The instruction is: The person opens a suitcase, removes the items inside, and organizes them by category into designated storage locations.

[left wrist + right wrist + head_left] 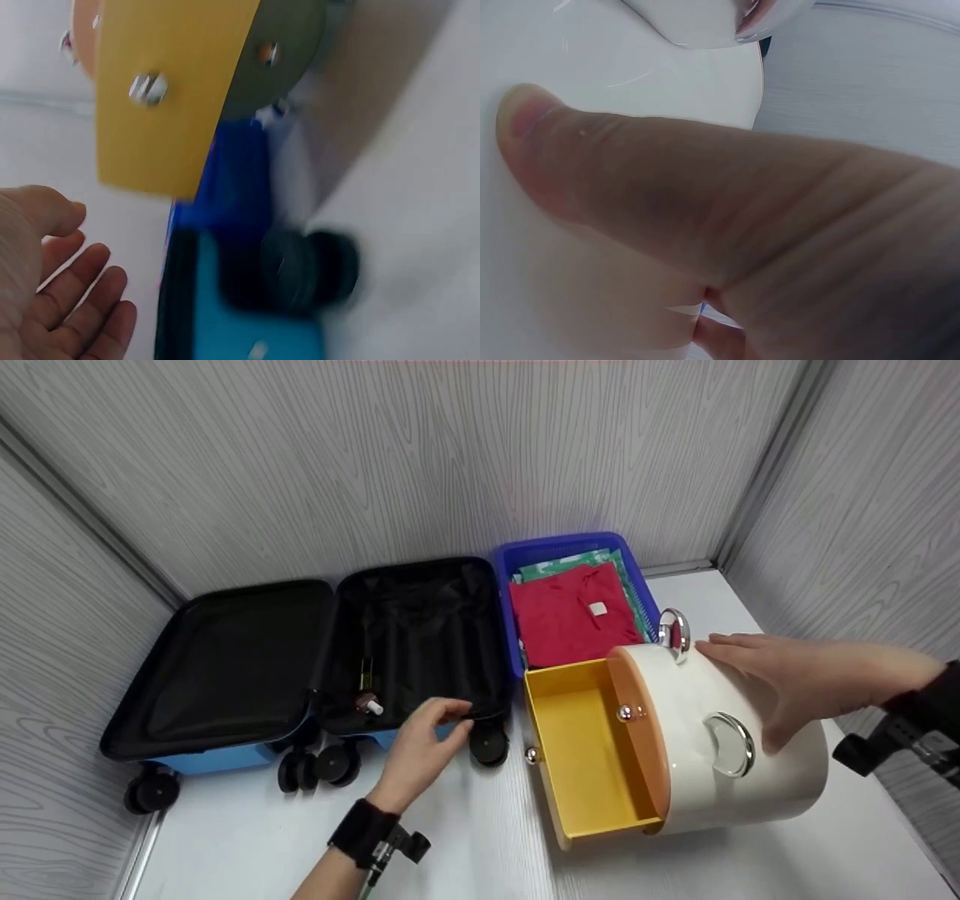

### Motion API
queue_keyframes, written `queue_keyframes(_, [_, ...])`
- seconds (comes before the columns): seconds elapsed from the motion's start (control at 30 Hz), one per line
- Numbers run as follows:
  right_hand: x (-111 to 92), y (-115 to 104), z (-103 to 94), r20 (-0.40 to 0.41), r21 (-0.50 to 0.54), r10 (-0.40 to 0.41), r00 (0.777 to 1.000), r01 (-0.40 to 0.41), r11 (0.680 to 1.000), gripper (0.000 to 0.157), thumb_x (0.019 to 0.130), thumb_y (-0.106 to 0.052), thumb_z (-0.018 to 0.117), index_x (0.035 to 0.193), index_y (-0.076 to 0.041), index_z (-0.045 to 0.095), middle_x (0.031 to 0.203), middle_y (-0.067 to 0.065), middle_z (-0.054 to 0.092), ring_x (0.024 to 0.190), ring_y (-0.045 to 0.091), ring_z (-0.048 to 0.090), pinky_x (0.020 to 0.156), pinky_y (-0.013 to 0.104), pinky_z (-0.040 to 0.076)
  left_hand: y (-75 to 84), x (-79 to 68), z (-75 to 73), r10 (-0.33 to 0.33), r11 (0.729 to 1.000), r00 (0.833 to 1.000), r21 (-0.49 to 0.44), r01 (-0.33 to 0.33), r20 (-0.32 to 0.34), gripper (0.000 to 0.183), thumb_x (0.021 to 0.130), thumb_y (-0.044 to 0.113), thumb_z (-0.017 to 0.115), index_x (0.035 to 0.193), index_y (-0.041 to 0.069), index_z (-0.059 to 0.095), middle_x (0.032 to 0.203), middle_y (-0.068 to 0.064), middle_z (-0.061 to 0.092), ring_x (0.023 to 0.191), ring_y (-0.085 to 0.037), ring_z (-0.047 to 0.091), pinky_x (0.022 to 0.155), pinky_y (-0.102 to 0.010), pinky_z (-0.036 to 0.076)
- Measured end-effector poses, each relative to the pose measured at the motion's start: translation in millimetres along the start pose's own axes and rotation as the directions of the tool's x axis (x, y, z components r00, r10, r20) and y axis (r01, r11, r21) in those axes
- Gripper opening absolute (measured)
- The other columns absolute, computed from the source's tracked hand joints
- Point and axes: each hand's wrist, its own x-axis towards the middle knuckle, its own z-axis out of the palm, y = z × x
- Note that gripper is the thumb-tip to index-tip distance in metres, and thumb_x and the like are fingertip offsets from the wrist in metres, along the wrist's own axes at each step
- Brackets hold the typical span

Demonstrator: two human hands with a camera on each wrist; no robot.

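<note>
My right hand (780, 679) rests on the curved top of a white rounded storage box (765, 780), fingers and thumb spread over it. In the right wrist view the thumb (592, 157) lies along the glossy white surface. A yellow drawer (592, 757) is pulled out of the box's orange front, with nothing in it. My left hand (421, 750) hovers by the front edge of an open suitcase (442, 637), fingers loosely bent and holding nothing. Inside that black half lies a small dark item with a white cap (369, 703), a yellow strip (366, 671) beside it.
The suitcase's other black half (232, 660) lies to the left; its wheels (489, 744) stick out toward the front. A blue basket (559, 544) with a folded red garment (566, 619) over green cloth stands behind the drawer. Chrome handles (731, 744) stand out from the box.
</note>
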Motion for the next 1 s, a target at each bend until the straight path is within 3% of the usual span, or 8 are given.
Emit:
queue_keyframes(0.1, [-2,0,-0.3,0.005,-0.005,0.013,1.000,-0.013,1.000,0.128,0.054,-0.027,0.095,0.161,-0.006,0.029,0.162,0.023,0.030,0.146,0.048,0.028,0.110,0.072,0.028,-10.4,16.1,-28.9,-0.026,0.992,0.999,0.127,0.028,-0.019,0.021,0.101,0.022,0.068,0.120,0.017,0.072,0.115,0.005,0.066,0.101,-0.012,0.064,0.087,-0.035,0.054])
queue_keyframes(0.23, [-4,0,-1.3,0.011,-0.004,0.018,1.000,-0.018,1.000,0.128,0.054,-0.027,0.095,0.161,-0.006,0.028,0.163,0.023,0.029,0.148,0.049,0.024,0.112,0.072,0.025,-26.4,36.8,-64.3,-0.058,0.959,0.998,0.276,0.056,-0.002,0.021,0.102,0.018,0.065,0.120,0.015,0.073,0.116,0.000,0.067,0.099,-0.014,0.063,0.084,-0.036,0.053])
queue_keyframes(0.43, [-1,0,-1.9,0.008,-0.002,-0.004,1.000,0.004,1.000,0.127,0.054,-0.025,0.095,0.160,-0.003,0.028,0.161,0.025,0.030,0.146,0.050,0.026,0.111,0.071,0.027,-51.0,55.3,-96.3,-0.135,0.924,0.988,0.368,0.100,0.070,0.026,0.105,0.014,0.057,0.127,0.008,0.069,0.125,-0.011,0.065,0.098,-0.026,0.065,0.086,-0.045,0.053])
queue_keyframes(0.57, [0,0,-1.0,0.009,0.001,0.010,1.000,-0.010,1.000,0.128,0.054,-0.027,0.096,0.161,-0.005,0.028,0.162,0.024,0.031,0.146,0.049,0.027,0.111,0.071,0.028,-67.4,62.4,-102.1,-0.204,0.903,0.964,0.414,0.117,0.173,0.030,0.105,0.007,0.052,0.130,0.004,0.068,0.129,-0.017,0.064,0.112,-0.033,0.062,0.095,-0.050,0.051])
queue_keyframes(0.7, [-1,1,0.7,0.012,0.000,0.016,1.000,-0.016,1.000,0.128,0.054,-0.028,0.095,0.161,-0.007,0.028,0.162,0.023,0.030,0.147,0.048,0.027,0.110,0.071,0.028,-83.4,64.8,-100.9,-0.306,0.880,0.907,0.450,0.152,0.291,0.034,0.102,0.000,0.049,0.132,-0.002,0.066,0.127,-0.022,0.064,0.114,-0.038,0.062,0.094,-0.052,0.051])
queue_keyframes(0.8, [-1,1,1.0,0.015,0.006,0.019,1.000,-0.019,1.000,0.127,0.055,-0.027,0.095,0.162,-0.008,0.028,0.163,0.022,0.030,0.147,0.048,0.026,0.110,0.072,0.028,-93.0,65.2,-98.9,-0.372,0.846,0.871,0.503,0.176,0.321,0.032,0.102,0.001,0.051,0.130,-0.004,0.066,0.126,-0.024,0.065,0.113,-0.041,0.062,0.095,-0.052,0.051])
queue_keyframes(0.87, [-1,1,0.6,0.016,0.009,0.030,0.999,-0.030,1.000,0.127,0.055,-0.026,0.094,0.162,-0.010,0.028,0.163,0.020,0.029,0.148,0.046,0.026,0.110,0.072,0.029,-97.9,65.7,-97.5,-0.400,0.827,0.860,0.530,0.189,0.317,0.031,0.102,0.002,0.053,0.129,-0.005,0.066,0.126,-0.025,0.065,0.113,-0.042,0.062,0.095,-0.052,0.051])
queue_keyframes(1.0, [-1,0,-0.8,0.015,0.001,0.033,0.999,-0.033,0.999,0.128,0.055,-0.028,0.095,0.162,-0.011,0.028,0.163,0.021,0.029,0.147,0.047,0.027,0.109,0.072,0.029,-105.8,67.4,-95.7,-0.404,0.808,0.866,0.558,0.187,0.294,0.031,0.100,0.002,0.056,0.128,-0.004,0.067,0.126,-0.025,0.065,0.113,-0.043,0.062,0.098,-0.053,0.050])
